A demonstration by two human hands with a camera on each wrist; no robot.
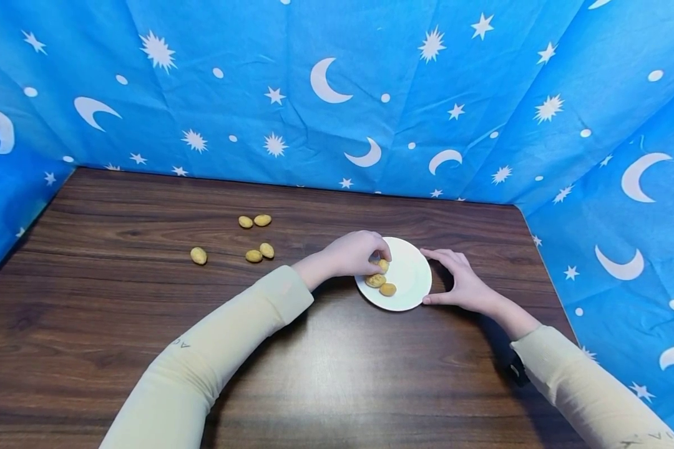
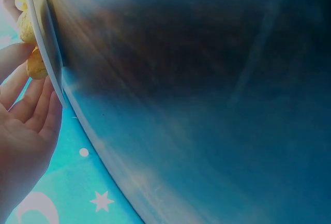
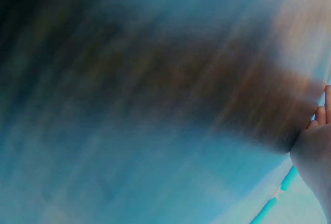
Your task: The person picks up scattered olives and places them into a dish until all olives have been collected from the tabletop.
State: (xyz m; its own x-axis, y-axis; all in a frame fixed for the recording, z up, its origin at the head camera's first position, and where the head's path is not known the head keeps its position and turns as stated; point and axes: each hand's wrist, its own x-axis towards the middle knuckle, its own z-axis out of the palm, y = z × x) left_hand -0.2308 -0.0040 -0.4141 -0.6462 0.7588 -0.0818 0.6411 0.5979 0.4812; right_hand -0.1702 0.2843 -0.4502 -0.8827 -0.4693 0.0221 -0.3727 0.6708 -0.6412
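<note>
A round white plate lies on the table with several small yellow potatoes at its left side. My left hand reaches over the plate's left rim and pinches one small potato between thumb and fingers. In the left wrist view, a potato shows close to the left hand's thumb and fingers, beside the tilted-looking plate. On the plate's right side, my right hand spreads thumb and fingers along the rim, their tips touching it. Only a small part of the right hand appears in the right wrist view.
Left of the plate, more potatoes lie on the dark wooden table: one pair farther back, another pair nearer, and a single potato farther left. A blue curtain with moons and stars borders the table.
</note>
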